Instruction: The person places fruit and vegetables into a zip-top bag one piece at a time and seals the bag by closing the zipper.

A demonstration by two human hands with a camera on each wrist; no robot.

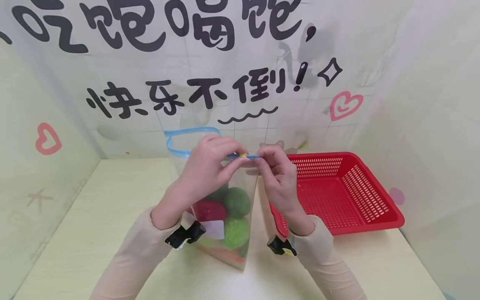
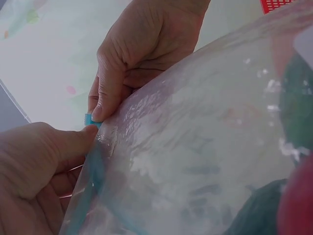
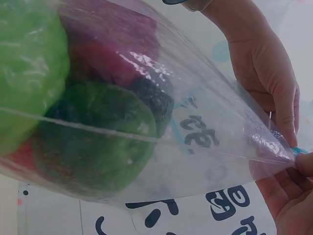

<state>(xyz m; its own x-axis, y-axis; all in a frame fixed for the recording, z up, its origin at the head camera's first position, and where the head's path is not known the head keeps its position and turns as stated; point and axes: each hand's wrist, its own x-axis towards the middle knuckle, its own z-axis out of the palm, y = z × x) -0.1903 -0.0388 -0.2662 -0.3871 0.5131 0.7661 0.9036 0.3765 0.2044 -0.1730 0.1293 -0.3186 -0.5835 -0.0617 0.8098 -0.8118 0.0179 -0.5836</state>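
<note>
A clear zip bag (image 1: 249, 179) stands upright on the table, its mouth edged by a blue zip strip (image 1: 193, 130) that gapes at the left end. My left hand (image 1: 210, 164) pinches a small yellow slider (image 1: 243, 155) on the strip between thumb and forefinger. Just beside it, my right hand (image 1: 277, 175) pinches the strip's right end corner. Through the plastic show a dark green round vegetable (image 3: 98, 137), a light green bumpy one (image 1: 236, 233), a red one (image 1: 210, 209) and something orange at the bottom. A white label (image 1: 214, 229) shows on the bag's front.
A red plastic basket (image 1: 375, 227) with slotted walls stands on the table (image 1: 93, 233) right of the bag, close by my right forearm. Behind the table rises a pale wall covering (image 1: 150, 137) with black lettering and pink hearts.
</note>
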